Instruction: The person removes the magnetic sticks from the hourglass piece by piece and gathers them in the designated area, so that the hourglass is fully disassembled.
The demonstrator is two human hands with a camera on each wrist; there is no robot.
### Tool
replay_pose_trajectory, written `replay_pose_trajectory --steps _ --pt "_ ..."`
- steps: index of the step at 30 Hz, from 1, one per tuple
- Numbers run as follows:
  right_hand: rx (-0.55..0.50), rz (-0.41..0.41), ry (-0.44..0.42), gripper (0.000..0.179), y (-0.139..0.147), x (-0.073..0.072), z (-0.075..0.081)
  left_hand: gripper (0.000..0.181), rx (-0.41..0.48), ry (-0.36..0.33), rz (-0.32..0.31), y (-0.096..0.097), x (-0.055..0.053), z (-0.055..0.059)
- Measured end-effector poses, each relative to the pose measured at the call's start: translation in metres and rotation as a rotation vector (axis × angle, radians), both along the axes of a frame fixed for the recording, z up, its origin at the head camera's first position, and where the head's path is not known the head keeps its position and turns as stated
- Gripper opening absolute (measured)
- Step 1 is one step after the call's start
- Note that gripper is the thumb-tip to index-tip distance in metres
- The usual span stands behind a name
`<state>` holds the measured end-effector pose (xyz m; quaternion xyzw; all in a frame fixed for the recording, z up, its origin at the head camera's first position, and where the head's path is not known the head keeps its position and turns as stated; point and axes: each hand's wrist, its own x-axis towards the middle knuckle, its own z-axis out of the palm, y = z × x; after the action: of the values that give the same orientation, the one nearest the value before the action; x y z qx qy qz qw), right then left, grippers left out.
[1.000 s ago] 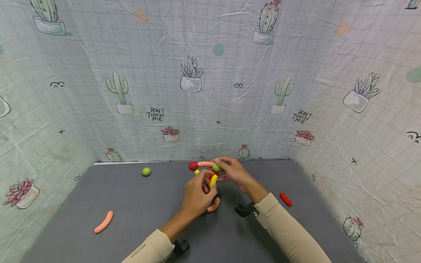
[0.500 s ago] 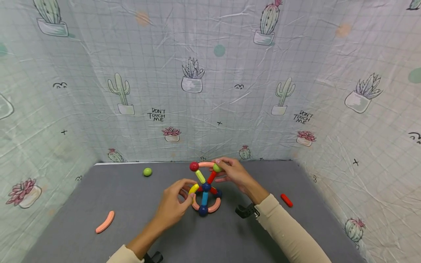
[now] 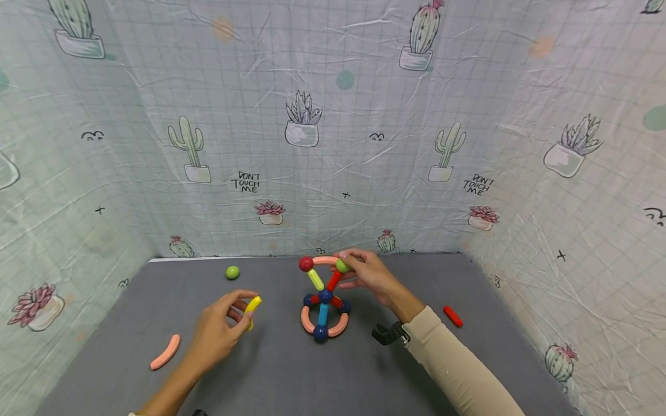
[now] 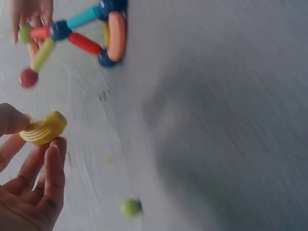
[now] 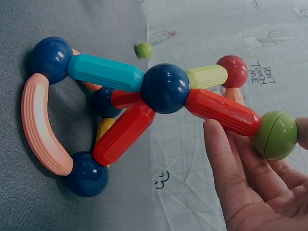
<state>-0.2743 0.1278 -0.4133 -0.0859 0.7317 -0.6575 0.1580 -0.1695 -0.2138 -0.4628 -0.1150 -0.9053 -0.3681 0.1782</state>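
Pinching 1 yellow stick (image 4: 45,131), the left hand (image 3: 217,328) hovers; the right hand (image 3: 372,274) grips 1 green ball (image 5: 275,136) on the model (image 3: 323,315).

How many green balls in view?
2. The loose green ball lies at the back left of the table; the held green ball is on the structure, gripped by the right hand.
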Motion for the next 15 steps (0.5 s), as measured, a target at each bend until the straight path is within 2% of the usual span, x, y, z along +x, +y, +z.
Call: replay_pose_trajectory --steps 3,9,15 --pt "0.003 -0.001 -0.002 0.037 0.0 0.0 0.0 0.034 -0.038 -0.039 0.018 -0.019 0.004 -0.003" --pt "0.007 -0.013 0.001 0.037 -0.001 -0.001 -0.001 0.03 -0.14 -0.202 0.043 -0.056 0.008 -0.01" --pt "0.007 -0.009 -0.008 0.037 -0.001 -0.001 -0.001 0.029 -0.298 -0.259 0.1 -0.087 0.008 -0.02"
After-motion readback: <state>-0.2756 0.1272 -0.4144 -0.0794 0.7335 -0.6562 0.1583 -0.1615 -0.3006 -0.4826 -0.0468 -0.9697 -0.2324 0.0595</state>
